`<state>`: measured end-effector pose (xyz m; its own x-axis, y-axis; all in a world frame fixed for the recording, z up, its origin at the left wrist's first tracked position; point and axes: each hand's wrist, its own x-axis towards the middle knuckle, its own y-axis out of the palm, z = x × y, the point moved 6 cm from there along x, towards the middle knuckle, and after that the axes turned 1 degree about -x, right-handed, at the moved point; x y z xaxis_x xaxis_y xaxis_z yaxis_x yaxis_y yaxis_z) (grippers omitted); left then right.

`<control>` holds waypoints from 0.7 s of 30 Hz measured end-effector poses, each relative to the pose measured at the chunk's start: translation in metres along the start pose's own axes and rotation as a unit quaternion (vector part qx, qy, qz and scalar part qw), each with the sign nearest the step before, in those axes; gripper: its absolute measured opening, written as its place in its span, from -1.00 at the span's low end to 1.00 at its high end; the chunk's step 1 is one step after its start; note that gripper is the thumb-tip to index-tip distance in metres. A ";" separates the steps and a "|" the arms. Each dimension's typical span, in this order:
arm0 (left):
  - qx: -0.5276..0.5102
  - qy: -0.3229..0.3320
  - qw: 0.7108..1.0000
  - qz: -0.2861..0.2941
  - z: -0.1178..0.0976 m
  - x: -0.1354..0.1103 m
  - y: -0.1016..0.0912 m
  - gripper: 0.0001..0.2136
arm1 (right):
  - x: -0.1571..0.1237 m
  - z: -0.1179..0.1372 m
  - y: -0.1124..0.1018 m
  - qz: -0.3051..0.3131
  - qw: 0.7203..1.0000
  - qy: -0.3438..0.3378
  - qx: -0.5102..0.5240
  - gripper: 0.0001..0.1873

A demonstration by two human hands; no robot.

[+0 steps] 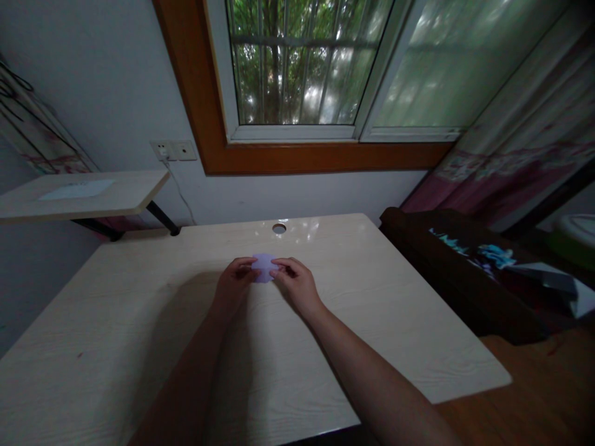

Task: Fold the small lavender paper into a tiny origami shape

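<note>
A small piece of light purple paper [264,267] is held up between my two hands, over the far middle of the pale wooden desk [372,322]. My left hand [235,282] pinches its left edge between thumb and fingers. On the opposite edge, my right hand [296,282] grips it the same way. The paper looks flat, with angled corners; whether it is folded I cannot tell. Both forearms reach in from the bottom of the view, and a shadow falls on the desk to the left.
A raised shelf [130,189] with a white sheet [77,189] stands at the back left. Behind the desk are a round cable hole [279,228], a wall socket [174,150] and a barred window [307,68]. Dark brown furniture [418,260] with bluish items sits right.
</note>
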<state>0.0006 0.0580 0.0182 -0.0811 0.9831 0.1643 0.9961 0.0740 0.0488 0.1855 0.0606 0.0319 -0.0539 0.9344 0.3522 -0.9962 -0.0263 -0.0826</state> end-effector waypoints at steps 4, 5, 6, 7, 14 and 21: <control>0.025 0.013 1.000 -0.008 -0.004 -0.002 -0.002 -0.77 | -0.001 0.005 -0.001 0.006 0.999 -0.021 -0.030 -0.81; 0.029 0.015 0.999 -0.010 -0.004 -0.002 -0.003 -0.79 | -0.001 0.006 -0.001 0.005 0.999 -0.022 -0.033 -0.82; 0.030 0.015 0.999 -0.009 -0.004 -0.002 -0.003 -0.80 | -0.001 0.006 -0.001 0.003 0.999 -0.024 -0.036 -0.82; 0.030 0.015 0.999 -0.007 -0.003 -0.002 -0.003 -0.81 | -0.001 0.006 -0.001 0.003 0.999 -0.025 -0.038 -0.83; 0.038 0.104 0.994 -0.010 -0.004 0.002 -0.007 -0.86 | -0.002 0.012 0.001 0.009 0.995 -0.060 -0.084 -0.87; 0.094 0.118 0.988 -0.017 -0.009 0.003 -0.007 -0.85 | -0.003 0.017 -0.002 -0.016 0.993 -0.085 -0.087 -0.93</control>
<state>-0.0069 0.0586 0.0272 -0.0978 0.9147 0.3920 0.9801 0.1569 -0.1215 0.1861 0.0515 0.0472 -0.0469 0.8603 0.5076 -0.9718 0.0782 -0.2224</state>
